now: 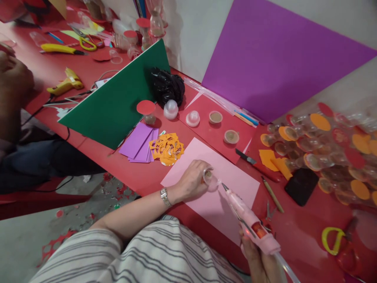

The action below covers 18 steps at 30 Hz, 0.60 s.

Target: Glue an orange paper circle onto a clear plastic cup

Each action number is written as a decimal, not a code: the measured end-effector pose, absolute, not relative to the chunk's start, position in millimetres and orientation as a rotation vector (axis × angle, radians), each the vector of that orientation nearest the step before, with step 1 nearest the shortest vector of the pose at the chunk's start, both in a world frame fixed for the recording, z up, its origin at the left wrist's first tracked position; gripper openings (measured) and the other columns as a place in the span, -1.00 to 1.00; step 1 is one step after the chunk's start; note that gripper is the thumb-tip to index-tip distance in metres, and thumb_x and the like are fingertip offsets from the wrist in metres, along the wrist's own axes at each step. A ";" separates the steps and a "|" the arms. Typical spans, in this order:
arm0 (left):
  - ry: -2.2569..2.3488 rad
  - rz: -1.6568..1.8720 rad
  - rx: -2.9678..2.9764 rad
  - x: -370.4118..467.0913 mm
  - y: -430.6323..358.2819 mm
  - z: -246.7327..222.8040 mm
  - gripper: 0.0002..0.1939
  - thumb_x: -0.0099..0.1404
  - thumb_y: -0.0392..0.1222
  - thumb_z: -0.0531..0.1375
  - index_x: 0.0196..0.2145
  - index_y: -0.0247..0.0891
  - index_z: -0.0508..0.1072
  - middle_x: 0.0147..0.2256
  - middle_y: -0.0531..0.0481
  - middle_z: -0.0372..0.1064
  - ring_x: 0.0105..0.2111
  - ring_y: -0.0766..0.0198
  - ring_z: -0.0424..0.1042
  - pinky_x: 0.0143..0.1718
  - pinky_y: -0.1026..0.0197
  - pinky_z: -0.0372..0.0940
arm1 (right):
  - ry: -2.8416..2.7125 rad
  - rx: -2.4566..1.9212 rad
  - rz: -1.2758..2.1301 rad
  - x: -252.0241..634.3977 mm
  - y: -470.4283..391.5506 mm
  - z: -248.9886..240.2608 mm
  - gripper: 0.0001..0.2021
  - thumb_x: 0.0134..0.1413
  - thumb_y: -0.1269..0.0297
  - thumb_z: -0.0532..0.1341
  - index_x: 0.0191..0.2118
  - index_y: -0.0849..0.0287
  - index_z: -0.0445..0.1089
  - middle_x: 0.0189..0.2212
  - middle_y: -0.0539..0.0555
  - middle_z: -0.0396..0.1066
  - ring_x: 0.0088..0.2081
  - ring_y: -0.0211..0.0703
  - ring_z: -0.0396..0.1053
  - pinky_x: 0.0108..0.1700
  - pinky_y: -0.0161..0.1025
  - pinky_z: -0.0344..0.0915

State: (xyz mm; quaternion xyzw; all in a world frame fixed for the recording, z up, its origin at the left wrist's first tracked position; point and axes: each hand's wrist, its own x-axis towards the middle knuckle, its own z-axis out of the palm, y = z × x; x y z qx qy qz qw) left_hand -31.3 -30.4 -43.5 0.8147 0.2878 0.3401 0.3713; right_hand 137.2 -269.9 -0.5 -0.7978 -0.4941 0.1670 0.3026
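Observation:
My left hand is closed around a small clear plastic cup above a pink sheet. The cup lies on its side, its round opening showing, with something brownish inside. My right hand grips a pink glue gun with a lit red part. Its dark nozzle points up and left, close to a clear plastic piece beside the cup; whether they touch, I cannot tell. Two cups with brownish contents and two whitish cup shapes stand behind the sheet.
A green board stands at the left, near purple cards and orange scraps. At the right lie a cutter, a phone, scissors and many joined cups. Another person's hand is at the far left.

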 end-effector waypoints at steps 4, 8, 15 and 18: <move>0.735 0.893 2.100 -30.6 -29.7 -43.7 -0.75 0.20 -0.38 0.18 -0.14 -0.26 0.36 -0.19 -0.13 0.47 -0.18 0.14 0.45 -0.09 0.07 0.38 | -1.516 -2.070 0.334 152.0 -275.6 -3.1 -0.54 0.20 -0.17 0.21 -0.18 0.16 0.58 -0.30 0.19 0.61 -0.30 0.02 0.59 -0.30 -0.22 0.54; 0.753 0.895 2.103 -29.7 -30.0 -43.2 -0.75 0.19 -0.39 0.19 -0.15 -0.27 0.36 -0.19 -0.13 0.48 -0.18 0.15 0.46 -0.09 0.09 0.38 | -1.698 -1.994 0.212 158.7 -281.3 -8.4 -0.59 0.23 -0.14 0.20 -0.23 0.10 0.59 -0.31 0.17 0.61 -0.27 0.01 0.59 -0.28 -0.25 0.53; 0.736 0.923 2.099 -29.4 -30.4 -45.5 -0.73 0.16 -0.40 0.21 -0.15 -0.29 0.37 -0.19 -0.13 0.48 -0.19 0.16 0.45 -0.09 0.10 0.37 | -1.621 -1.998 0.353 159.4 -278.7 -10.2 -0.58 0.28 -0.08 0.17 -0.15 0.18 0.58 -0.21 0.23 0.62 -0.27 0.02 0.60 -0.29 -0.21 0.55; 0.737 0.911 2.102 -29.5 -30.1 -46.1 -0.74 0.18 -0.39 0.20 -0.15 -0.28 0.36 -0.19 -0.13 0.47 -0.19 0.15 0.45 -0.09 0.09 0.37 | -1.533 -2.049 0.324 152.6 -275.0 -7.2 -0.60 0.21 -0.10 0.24 -0.17 0.15 0.58 -0.21 0.23 0.61 -0.21 0.08 0.59 -0.21 -0.14 0.56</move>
